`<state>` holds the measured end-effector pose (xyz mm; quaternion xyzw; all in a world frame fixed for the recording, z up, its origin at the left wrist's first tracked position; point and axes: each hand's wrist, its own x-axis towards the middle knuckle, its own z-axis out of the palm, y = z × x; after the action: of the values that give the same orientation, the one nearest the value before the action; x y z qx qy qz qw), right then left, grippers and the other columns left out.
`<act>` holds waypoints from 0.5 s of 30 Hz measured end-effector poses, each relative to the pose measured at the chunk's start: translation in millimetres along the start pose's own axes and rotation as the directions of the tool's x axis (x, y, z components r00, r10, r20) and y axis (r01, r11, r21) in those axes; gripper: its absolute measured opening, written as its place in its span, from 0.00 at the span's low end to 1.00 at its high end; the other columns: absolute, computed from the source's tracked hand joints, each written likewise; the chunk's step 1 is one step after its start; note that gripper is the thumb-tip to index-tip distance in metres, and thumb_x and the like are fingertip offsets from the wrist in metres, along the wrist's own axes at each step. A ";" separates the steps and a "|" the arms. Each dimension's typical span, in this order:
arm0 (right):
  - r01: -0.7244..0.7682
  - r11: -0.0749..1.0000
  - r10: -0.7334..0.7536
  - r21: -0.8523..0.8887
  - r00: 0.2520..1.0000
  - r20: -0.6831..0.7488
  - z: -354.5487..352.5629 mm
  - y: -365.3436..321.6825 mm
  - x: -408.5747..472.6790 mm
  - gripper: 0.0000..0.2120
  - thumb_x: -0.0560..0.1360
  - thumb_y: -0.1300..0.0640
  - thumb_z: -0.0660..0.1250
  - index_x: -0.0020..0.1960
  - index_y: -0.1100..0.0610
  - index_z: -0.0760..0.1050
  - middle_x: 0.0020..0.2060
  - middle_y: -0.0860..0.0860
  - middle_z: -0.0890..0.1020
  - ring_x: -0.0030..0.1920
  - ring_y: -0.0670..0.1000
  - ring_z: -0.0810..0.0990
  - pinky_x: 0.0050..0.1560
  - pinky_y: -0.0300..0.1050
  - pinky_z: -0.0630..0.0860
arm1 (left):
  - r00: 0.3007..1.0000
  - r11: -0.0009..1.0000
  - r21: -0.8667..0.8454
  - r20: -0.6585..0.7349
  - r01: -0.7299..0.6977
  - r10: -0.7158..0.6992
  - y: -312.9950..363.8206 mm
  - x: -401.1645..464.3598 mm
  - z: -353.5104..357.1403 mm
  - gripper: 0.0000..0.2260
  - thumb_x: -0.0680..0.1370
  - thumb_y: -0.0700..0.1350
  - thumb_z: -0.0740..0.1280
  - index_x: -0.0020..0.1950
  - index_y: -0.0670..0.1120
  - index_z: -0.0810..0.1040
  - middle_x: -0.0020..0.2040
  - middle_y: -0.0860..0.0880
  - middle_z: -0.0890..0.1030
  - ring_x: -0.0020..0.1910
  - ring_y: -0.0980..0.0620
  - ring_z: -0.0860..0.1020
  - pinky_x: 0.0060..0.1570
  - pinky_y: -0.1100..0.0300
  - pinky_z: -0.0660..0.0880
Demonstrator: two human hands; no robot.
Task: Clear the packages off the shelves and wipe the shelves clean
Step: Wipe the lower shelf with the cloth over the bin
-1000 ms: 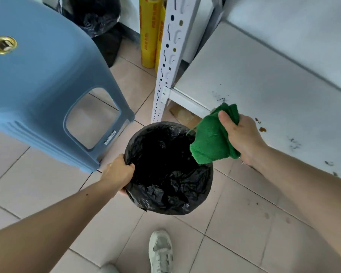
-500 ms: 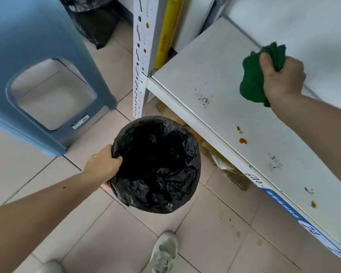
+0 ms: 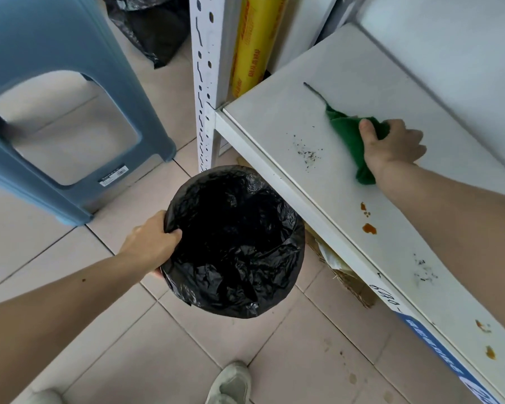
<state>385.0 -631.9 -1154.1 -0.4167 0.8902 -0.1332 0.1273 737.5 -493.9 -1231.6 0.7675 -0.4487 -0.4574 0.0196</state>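
Crumbs [image 3: 309, 154] lie at nine o'clock of the right hand [image 3: 391, 144] gripping the green cloth [image 3: 347, 132], bin [image 3: 233, 240] beyond at seven.

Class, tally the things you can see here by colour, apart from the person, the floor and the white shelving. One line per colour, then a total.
Green: 1, cloth
Black: 2, bin, bags
Blue: 1, stool
Yellow: 1, wrap roll
Total: 5

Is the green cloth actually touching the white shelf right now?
Touching. The head view shows the right hand pressing the green cloth flat on the white shelf, with no gap or shadow under it.
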 end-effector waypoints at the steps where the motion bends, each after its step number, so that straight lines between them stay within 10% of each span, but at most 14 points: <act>1: 0.032 0.999 -0.032 -0.024 0.999 0.002 3.6 1.1 -2.0 0.28 0.78 0.34 0.58 0.69 0.53 0.69 0.68 0.57 0.67 0.69 0.60 0.64 0.66 0.58 0.66 | 1.000 1.000 -0.001 0.001 -0.003 0.003 0.5 -1.2 0.0 0.12 0.79 0.50 0.63 0.62 0.53 0.72 0.55 0.43 0.80 0.55 0.40 0.77 0.55 0.48 0.76; 15: 0.078 0.997 -0.074 0.015 0.985 -0.155 36.3 -40.7 30.0 0.24 0.83 0.45 0.56 0.69 0.62 0.65 0.69 0.60 0.68 0.69 0.60 0.67 0.65 0.54 0.67 | 0.998 0.998 0.031 0.032 -0.052 0.051 15.9 -1.2 -7.4 0.14 0.81 0.50 0.62 0.67 0.53 0.72 0.57 0.45 0.80 0.52 0.44 0.77 0.45 0.57 0.72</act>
<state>407.5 -685.0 -1177.4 -0.4374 0.8794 -0.1794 0.0572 732.0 -505.4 -1219.5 0.7486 -0.4760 -0.4614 0.0122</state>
